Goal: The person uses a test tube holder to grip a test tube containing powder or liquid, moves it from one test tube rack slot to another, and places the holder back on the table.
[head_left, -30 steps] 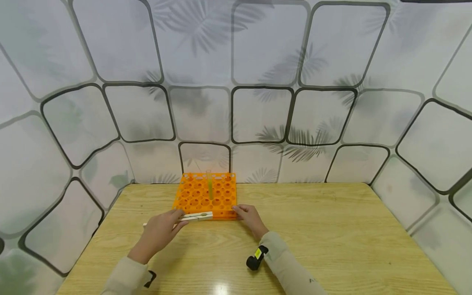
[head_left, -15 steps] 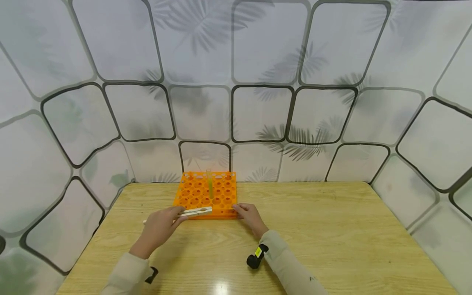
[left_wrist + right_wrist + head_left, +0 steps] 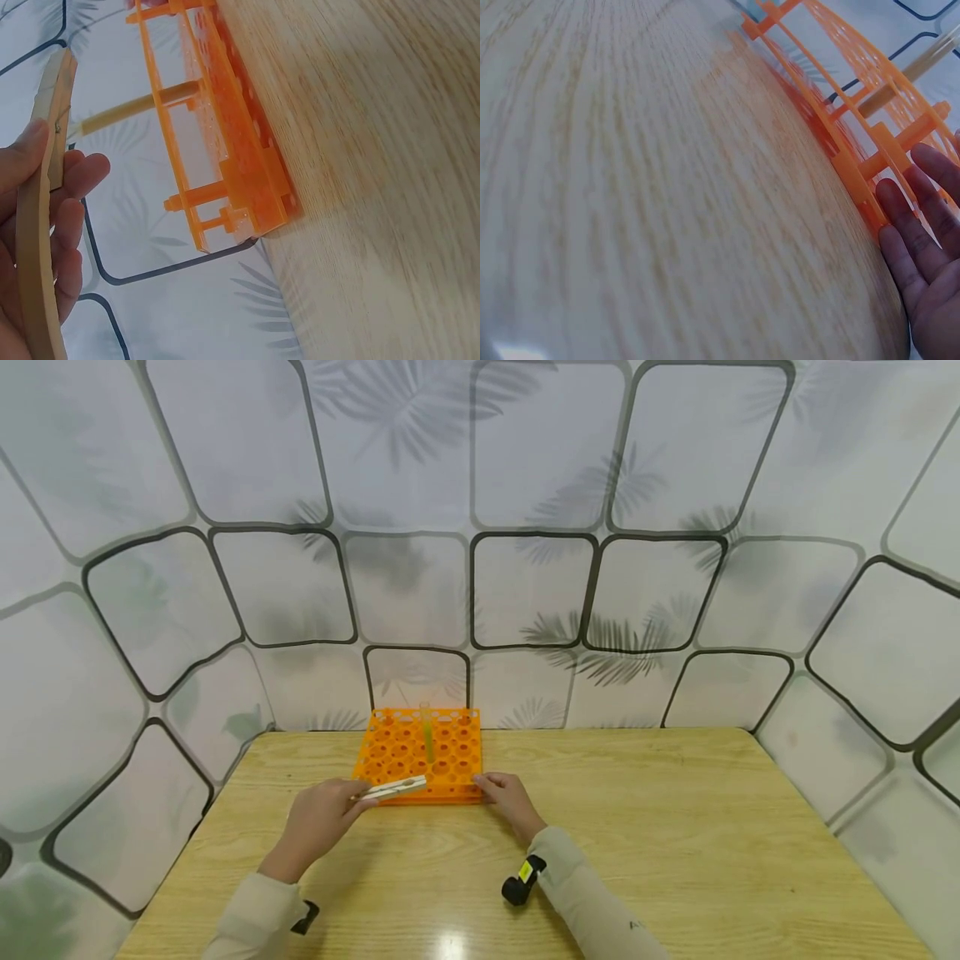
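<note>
My left hand [image 3: 315, 822] pinches a wooden test tube holder [image 3: 393, 788], a long clothespin-like clamp with a wire spring. In the left wrist view the holder [image 3: 54, 112] runs past the fingers, its tip near the mouth of a glass test tube [image 3: 112, 117]. That tube [image 3: 427, 735], holding yellow-green liquid, stands upright in an orange test tube rack [image 3: 454, 790]. My right hand [image 3: 512, 802] grips the rack's front right corner, thumb side over the top edge. In the right wrist view its fingers [image 3: 904, 202] lie against the rack's end.
The wooden table [image 3: 675, 827] ends at a patterned curtain wall [image 3: 540, 602] just behind the rack. Black wrist cameras [image 3: 522, 882] sit on both sleeves. Rows of round holes cover the rack.
The left hand shifts slightly left, tilting the holder so that its tip rises over the rack's front edge. The right hand, rack and tube stay put.
</note>
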The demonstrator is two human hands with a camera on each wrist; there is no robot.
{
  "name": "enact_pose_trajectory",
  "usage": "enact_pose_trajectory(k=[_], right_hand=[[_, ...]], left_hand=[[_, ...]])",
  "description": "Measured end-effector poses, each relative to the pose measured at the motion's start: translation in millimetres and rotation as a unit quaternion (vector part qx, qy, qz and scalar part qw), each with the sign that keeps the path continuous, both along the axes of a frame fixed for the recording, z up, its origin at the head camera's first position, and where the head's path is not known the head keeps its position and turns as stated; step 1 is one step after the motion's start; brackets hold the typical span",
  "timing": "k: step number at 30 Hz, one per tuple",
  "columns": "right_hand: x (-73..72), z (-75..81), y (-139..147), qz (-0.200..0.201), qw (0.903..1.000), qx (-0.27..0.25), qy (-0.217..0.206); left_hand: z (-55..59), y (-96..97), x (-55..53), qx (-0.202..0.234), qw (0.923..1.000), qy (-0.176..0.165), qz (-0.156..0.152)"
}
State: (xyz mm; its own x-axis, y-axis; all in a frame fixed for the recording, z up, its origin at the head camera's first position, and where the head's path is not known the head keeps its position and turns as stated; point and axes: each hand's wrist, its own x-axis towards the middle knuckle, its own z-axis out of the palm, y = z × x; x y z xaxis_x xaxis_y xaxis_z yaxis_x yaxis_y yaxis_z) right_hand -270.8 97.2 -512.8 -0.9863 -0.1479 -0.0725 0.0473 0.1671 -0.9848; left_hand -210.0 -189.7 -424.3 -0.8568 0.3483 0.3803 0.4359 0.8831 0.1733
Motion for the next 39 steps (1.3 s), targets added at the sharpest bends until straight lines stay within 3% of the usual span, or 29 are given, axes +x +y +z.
enact_pose_trajectory(k=[9, 18, 33, 39], right_hand=[[19.1, 32.1, -2, 0.012, 0.9999, 0.005, 0.009], [-1.0, 0.4, 0, 0.001, 1.0000, 0.003, 0.003], [0.3, -1.5, 0, -0.001, 0.9999, -0.009, 0.006], [7.5, 11.4, 0, 0.014, 0.9998, -0.015, 0.007]], left_hand=[[2.6, -0.3, 0.7, -0.018, 0.9998, 0.008, 0.000], [4.8, 0.2, 1.7, -0.018, 0.9993, 0.032, -0.006], [5.5, 1.6, -0.8, 0.004, 0.9976, 0.057, -0.040], [6.4, 3.0, -3.1, 0.002, 0.9953, 0.082, -0.051]])
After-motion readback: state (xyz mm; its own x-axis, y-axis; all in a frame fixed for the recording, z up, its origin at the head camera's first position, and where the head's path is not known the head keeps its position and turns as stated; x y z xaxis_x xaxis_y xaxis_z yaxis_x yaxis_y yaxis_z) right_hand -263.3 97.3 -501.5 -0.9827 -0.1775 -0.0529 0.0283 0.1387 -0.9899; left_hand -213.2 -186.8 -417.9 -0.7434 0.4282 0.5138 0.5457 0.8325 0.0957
